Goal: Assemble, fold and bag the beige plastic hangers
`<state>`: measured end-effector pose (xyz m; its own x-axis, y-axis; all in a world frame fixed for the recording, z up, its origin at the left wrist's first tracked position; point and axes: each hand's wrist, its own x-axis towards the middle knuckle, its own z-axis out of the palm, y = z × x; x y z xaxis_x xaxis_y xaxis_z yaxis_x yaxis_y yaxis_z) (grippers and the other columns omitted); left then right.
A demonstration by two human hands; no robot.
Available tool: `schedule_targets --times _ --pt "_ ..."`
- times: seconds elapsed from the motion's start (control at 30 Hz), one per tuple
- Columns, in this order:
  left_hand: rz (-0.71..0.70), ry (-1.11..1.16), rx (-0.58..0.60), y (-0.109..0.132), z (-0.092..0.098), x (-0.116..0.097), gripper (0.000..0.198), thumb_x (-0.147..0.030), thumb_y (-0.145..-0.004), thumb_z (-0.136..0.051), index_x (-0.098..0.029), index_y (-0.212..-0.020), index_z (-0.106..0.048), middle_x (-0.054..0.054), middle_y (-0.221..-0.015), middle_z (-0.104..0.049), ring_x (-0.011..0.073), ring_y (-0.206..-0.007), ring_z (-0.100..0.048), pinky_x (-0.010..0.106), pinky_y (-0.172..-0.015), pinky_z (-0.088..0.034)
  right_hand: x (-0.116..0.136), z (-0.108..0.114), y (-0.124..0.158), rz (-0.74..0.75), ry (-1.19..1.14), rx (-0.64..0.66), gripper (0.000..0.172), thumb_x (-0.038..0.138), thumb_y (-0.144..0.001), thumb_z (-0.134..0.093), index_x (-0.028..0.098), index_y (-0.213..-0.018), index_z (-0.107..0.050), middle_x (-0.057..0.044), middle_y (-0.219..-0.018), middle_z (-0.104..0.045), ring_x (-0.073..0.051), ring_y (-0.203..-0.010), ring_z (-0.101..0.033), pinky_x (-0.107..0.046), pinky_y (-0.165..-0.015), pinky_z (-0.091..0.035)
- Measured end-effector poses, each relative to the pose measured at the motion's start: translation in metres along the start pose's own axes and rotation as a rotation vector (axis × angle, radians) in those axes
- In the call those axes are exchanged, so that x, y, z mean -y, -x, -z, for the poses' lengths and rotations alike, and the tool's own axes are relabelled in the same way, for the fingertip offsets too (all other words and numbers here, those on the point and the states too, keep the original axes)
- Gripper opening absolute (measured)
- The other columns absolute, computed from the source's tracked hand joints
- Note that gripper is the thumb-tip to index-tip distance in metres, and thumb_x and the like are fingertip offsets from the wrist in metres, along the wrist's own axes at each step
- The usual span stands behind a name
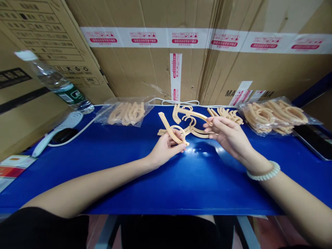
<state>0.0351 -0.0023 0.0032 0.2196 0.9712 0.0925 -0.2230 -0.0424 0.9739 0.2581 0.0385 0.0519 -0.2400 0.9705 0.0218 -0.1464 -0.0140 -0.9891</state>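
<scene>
In my left hand [167, 147] is a beige plastic hanger piece with a curved hook [168, 128], its straight arm pointing up and left. My right hand [230, 136] pinches one end of a separate beige hanger arm [193, 113]. The two pieces are held apart above the blue table. Just behind my hands lies a beige hanger with its hook and arms spread [199, 134], partly covered by my left hand. Another loose curved piece [176, 116] rests behind it. More loose hanger hooks [228, 114] are piled beyond my right hand.
Clear bags of hanger parts lie at the left [127, 112] and right [276, 114] of the blue table [166, 186]. A water bottle [59, 86], a hairbrush [57, 131] and a black mouse-like object [64, 135] are at left. A phone [313, 140] lies at right. Cardboard boxes [145, 69] stand behind.
</scene>
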Motion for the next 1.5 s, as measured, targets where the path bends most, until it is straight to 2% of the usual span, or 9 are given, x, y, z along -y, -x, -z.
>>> schedule_targets --times 0.13,0.27,0.4,0.5,0.7,0.9,1.07,1.27,1.5 --pt "-0.009 -0.025 0.007 0.000 0.000 -0.001 0.039 -0.016 -0.071 -0.082 -0.018 -0.091 -0.048 -0.001 -0.084 -0.064 0.0116 -0.072 -0.067 0.023 -0.064 -0.054 -0.011 -0.006 0.004 -0.138 -0.142 -0.003 0.029 0.033 -0.072 -0.087 0.023 -0.092 -0.069 0.000 -0.085 -0.075 -0.012 -0.075 -0.070 -0.024 -0.068 -0.057" --pt "-0.039 -0.031 0.038 0.000 0.001 0.000 0.037 -0.014 -0.073 -0.079 -0.019 -0.091 -0.047 -0.001 -0.085 -0.066 0.0122 -0.077 -0.068 0.025 -0.073 -0.055 -0.018 -0.011 0.007 -0.226 -0.230 0.031 0.043 0.023 -0.071 -0.087 0.026 -0.108 -0.065 0.000 -0.089 -0.077 -0.014 -0.081 -0.073 -0.024 -0.068 -0.059" --pt "-0.058 -0.069 0.079 0.001 0.003 0.002 0.035 -0.016 -0.075 -0.079 -0.020 -0.093 -0.049 -0.001 -0.087 -0.067 0.0143 -0.083 -0.069 0.030 -0.081 -0.056 -0.026 -0.015 0.010 -0.268 -0.168 0.171 0.030 0.028 -0.073 -0.086 0.020 -0.098 -0.071 -0.006 -0.096 -0.078 -0.018 -0.091 -0.075 -0.026 -0.073 -0.061" --pt "-0.063 -0.088 0.091 0.000 0.005 0.003 0.035 -0.016 -0.076 -0.079 -0.020 -0.093 -0.049 0.000 -0.090 -0.067 0.0150 -0.086 -0.070 0.031 -0.083 -0.056 -0.031 -0.019 0.012 -0.216 -0.108 0.211 0.027 0.031 -0.073 -0.086 0.020 -0.094 -0.073 -0.005 -0.098 -0.078 -0.015 -0.087 -0.074 -0.026 -0.077 -0.062" --pt "-0.074 -0.092 0.130 -0.001 0.005 0.004 0.035 -0.020 -0.077 -0.081 -0.019 -0.093 -0.050 0.001 -0.090 -0.068 0.0150 -0.085 -0.069 0.031 -0.084 -0.055 -0.034 -0.022 0.015 -0.102 0.078 0.270 0.024 0.032 -0.073 -0.086 0.020 -0.091 -0.076 -0.002 -0.083 -0.077 -0.013 -0.072 -0.070 -0.029 -0.075 -0.061" --pt "-0.043 -0.073 0.131 0.000 0.006 0.005 0.035 -0.022 -0.075 -0.083 -0.019 -0.093 -0.053 0.002 -0.090 -0.070 0.0168 -0.087 -0.070 0.033 -0.085 -0.057 -0.032 -0.018 0.012 0.019 0.197 0.314 0.022 0.034 -0.071 -0.087 0.020 -0.086 -0.078 -0.003 -0.085 -0.078 -0.019 -0.081 -0.072 -0.035 -0.082 -0.060" --pt "0.000 -0.076 0.085 0.001 0.005 0.006 0.038 -0.021 -0.072 -0.086 -0.019 -0.092 -0.055 0.004 -0.090 -0.074 0.0206 -0.089 -0.073 0.036 -0.086 -0.058 -0.032 -0.017 0.013 0.007 0.243 0.286 0.018 0.029 -0.071 -0.084 0.020 -0.085 -0.078 -0.003 -0.085 -0.079 -0.019 -0.080 -0.073 -0.037 -0.083 -0.060" --pt "0.020 -0.111 0.044 0.002 0.004 0.006 0.036 -0.025 -0.070 -0.087 -0.017 -0.091 -0.059 0.006 -0.092 -0.075 0.0213 -0.088 -0.074 0.033 -0.080 -0.060 -0.028 -0.021 0.017 0.015 0.310 0.258 0.014 0.029 -0.071 -0.081 0.019 -0.080 -0.076 -0.005 -0.089 -0.079 -0.019 -0.078 -0.073 -0.035 -0.079 -0.060" --pt "0.049 -0.109 0.006 0.002 0.004 0.007 0.033 -0.022 -0.065 -0.087 -0.015 -0.088 -0.064 0.006 -0.089 -0.076 0.0228 -0.086 -0.075 0.037 -0.086 -0.060 -0.027 -0.025 0.019 0.009 0.347 0.241 0.022 0.037 -0.071 -0.082 0.018 -0.075 -0.072 -0.006 -0.092 -0.078 -0.019 -0.078 -0.072 -0.035 -0.078 -0.061"
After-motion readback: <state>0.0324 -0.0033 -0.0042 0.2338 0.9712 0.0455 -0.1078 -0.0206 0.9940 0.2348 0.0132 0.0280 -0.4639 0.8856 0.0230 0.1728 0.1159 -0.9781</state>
